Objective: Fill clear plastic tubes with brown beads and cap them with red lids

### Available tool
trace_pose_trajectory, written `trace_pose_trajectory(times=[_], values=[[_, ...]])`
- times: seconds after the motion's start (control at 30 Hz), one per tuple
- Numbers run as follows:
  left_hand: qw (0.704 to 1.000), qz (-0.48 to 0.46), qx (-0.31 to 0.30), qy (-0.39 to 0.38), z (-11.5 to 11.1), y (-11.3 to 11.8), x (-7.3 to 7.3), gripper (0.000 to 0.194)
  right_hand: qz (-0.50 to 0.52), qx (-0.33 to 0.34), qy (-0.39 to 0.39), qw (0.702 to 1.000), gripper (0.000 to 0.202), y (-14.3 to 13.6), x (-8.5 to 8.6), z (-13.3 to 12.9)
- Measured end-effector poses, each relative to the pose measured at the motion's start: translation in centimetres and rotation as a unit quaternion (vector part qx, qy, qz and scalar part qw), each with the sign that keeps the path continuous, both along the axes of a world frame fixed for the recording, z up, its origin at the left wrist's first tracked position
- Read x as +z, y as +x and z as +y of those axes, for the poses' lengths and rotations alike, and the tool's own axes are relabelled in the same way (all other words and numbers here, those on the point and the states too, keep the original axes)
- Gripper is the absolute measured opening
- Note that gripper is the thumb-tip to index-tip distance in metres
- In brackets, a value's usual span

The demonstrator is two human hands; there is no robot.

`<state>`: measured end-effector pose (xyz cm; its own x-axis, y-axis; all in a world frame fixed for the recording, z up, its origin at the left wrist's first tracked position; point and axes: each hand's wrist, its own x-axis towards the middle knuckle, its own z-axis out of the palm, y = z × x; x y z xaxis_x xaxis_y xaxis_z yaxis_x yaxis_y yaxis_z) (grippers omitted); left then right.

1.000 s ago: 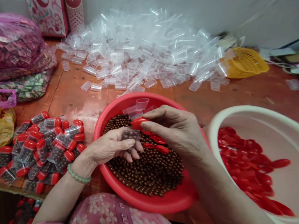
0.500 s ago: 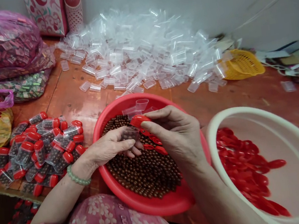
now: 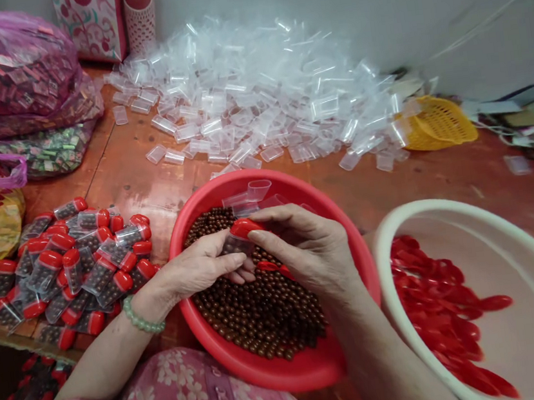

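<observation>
Over a red basin [image 3: 264, 379] of brown beads [image 3: 262, 317], my left hand [image 3: 206, 262] grips a small clear plastic container [image 3: 236, 245] with dark beads inside. My right hand [image 3: 309, 243] pinches a red cap [image 3: 247, 228] that sits at the container's open end; whether it is fully seated I cannot tell. More red caps [image 3: 275, 266] lie on the beads, partly hidden behind my right fingers. Some empty clear containers [image 3: 249, 194] rest at the basin's far side.
Filled, red-capped containers [image 3: 79, 258] lie heaped at left. Empty clear containers [image 3: 254, 97] form a big pile along the wall. A white basin [image 3: 506, 242] of red caps stands at right. Purple bags [image 3: 7, 69] sit back left, a yellow basket [image 3: 440, 121] back right.
My right hand has brought the red cap down and left onto the container's open end. My left hand keeps its hold. The view has shifted slightly.
</observation>
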<state>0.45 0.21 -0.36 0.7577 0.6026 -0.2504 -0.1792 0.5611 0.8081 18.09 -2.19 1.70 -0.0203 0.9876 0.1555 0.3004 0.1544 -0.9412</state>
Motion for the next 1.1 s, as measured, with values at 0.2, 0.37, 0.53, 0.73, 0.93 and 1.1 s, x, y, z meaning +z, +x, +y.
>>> trace_pose_trajectory(times=[0.2,0.37,0.53,0.73,0.93,1.1], values=[[0.999,0.029,-0.021,0.010,0.0,0.1,0.1,0.029,-0.021,0.048,0.007,0.999,0.012,0.6,0.1,0.4],[0.998,0.041,-0.043,0.025,-0.1,0.0,0.0,0.025,-0.037,0.064,0.020,0.997,0.020,0.6,-0.5,-0.3],[0.998,0.026,-0.043,0.026,-0.1,0.0,-0.1,0.021,-0.163,0.092,0.097,0.977,0.041,0.5,-0.5,-1.1],[0.999,0.002,-0.005,0.037,-0.1,0.0,-0.4,0.030,-0.306,0.078,0.187,0.930,0.078,-0.8,-1.3,-1.7],[0.998,-0.038,0.045,-0.019,-0.3,0.2,-0.2,0.048,-0.404,0.055,0.284,0.868,0.069,-1.7,-1.7,-1.4],[0.991,-0.055,0.034,-0.118,-0.8,0.4,-0.1,0.050,-0.452,0.053,0.318,0.832,0.070,-2.3,-1.7,-1.6]])
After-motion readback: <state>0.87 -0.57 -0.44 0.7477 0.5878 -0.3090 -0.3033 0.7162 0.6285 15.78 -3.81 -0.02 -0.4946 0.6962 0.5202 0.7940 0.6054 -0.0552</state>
